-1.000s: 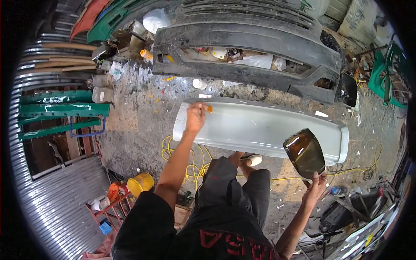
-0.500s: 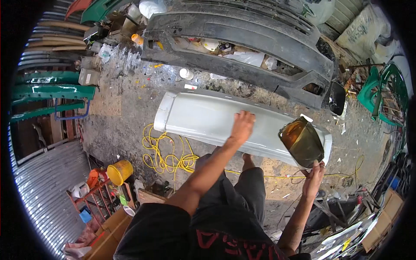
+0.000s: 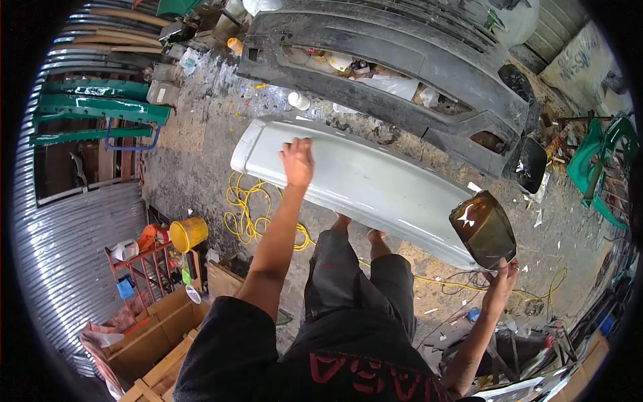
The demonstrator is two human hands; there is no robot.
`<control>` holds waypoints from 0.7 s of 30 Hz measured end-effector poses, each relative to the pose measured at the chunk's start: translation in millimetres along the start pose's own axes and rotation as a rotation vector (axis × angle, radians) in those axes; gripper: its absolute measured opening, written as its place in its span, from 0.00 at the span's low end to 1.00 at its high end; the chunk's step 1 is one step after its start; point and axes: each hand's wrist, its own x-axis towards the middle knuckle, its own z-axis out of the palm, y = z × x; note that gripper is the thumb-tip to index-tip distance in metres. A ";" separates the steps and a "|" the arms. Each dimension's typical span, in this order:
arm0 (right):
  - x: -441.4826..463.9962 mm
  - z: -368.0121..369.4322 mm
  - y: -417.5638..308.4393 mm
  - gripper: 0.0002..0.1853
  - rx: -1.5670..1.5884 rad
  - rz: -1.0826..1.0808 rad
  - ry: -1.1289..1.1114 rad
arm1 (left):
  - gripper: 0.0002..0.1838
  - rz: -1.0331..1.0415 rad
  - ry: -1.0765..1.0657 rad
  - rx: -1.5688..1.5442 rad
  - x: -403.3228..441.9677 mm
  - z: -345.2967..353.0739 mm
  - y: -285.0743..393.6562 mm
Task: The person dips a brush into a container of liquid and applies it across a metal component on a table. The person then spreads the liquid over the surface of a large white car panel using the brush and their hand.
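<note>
A long pale grey-white vehicle panel [image 3: 362, 173], glossy as if wet, lies across in front of me. My left hand [image 3: 297, 161] is on its left part, fingers bent and held together against the surface. Whatever may be under those fingers is hidden. Over the panel's right end, my right hand [image 3: 501, 285] grips the near edge of a cut-open plastic container [image 3: 492, 244]. Its inside looks brown and dark, with a bright reflection in what seems to be liquid.
A large dark bumper [image 3: 395, 60] lies beyond the panel. A white bottle [image 3: 299, 101] stands between them. Yellow cable [image 3: 248, 214] coils on the floor near my feet. At left are green parts [image 3: 100, 107] and a yellow bucket [image 3: 188, 234]; more green parts [image 3: 596, 161] are at right.
My left hand has slid left along the panel, from its middle to its left part. The container remains in my right hand and is tilted slightly differently. The whole view has shifted.
</note>
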 end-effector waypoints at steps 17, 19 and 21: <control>19.7 -15.0 6.5 0.34 -0.061 0.068 0.030 | 0.16 0.017 0.025 -0.749 -10.6 57.9 -10.2; 19.7 -9.9 2.9 0.33 -0.052 0.074 -0.029 | 0.11 -0.117 -0.084 0.073 5.1 -0.7 -15.1; 24.0 -7.0 9.4 0.33 -0.028 0.072 -0.045 | 0.13 -0.048 -0.059 0.145 -2.5 -3.2 -9.2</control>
